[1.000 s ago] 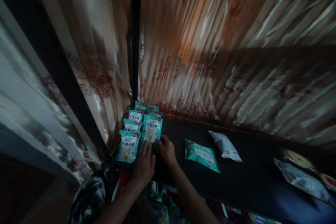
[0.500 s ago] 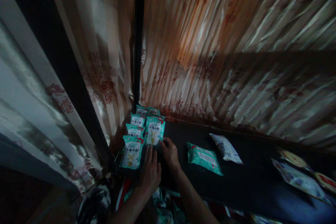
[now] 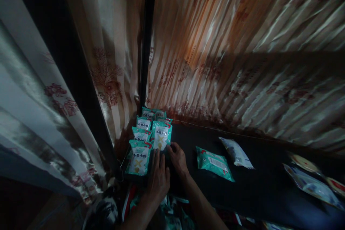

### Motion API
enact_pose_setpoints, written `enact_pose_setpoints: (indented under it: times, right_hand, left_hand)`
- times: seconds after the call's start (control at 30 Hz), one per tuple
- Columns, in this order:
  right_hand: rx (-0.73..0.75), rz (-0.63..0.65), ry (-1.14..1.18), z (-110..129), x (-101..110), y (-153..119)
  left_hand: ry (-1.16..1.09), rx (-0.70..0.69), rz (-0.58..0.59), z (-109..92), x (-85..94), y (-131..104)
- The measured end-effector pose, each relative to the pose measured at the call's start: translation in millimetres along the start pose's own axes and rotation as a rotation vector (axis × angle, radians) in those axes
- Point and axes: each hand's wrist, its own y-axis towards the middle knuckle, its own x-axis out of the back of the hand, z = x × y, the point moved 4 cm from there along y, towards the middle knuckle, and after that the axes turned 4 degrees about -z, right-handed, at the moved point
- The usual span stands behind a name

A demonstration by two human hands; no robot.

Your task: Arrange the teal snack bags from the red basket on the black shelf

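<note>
A teal-and-white snack bag [image 3: 162,134] leans at the front of the right-hand row, its printed face toward me. My left hand [image 3: 159,174] lies below it, fingers stretched out and their tips at its bottom edge. At the bag's lower right corner is my right hand [image 3: 178,158], thumb and fingers curled against that edge. Just left of my left hand stands a matching snack bag [image 3: 138,158], the front one of the left-hand row. Behind these, more of the same bags [image 3: 143,123] overlap back into the corner.
On the black shelf [image 3: 188,190], a teal bag [image 3: 215,164] and a white-blue packet [image 3: 236,153] lie to the right. Farther right are another packet [image 3: 312,185] and a round item [image 3: 306,162]. A dark post [image 3: 148,43] and patterned curtains [image 3: 215,61] border the shelf. More packages [image 3: 172,219] show below.
The view has shifted slightly, so the shelf and bags appear a little farther right. Both hands stay at the same front bag, with little visible movement.
</note>
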Motion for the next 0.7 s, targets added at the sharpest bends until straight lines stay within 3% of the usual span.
enact_pose_setpoints:
  times: [0.23, 0.43, 0.7]
  right_hand:
    - [-0.019, -0.125, -0.008, -9.3, 0.2, 7.0]
    - [-0.037, 0.027, 0.045, -8.4, -10.2, 10.1]
    - [-0.019, 0.046, 0.116, -3.2, -11.2, 11.4]
  left_hand:
    - [-0.001, 0.018, -0.029, -0.8, -1.4, 0.9]
    - [0.053, 0.026, -0.041, -2.1, 0.1, 1.6]
    - [0.093, 0.007, -0.083, -4.6, 0.2, 3.0]
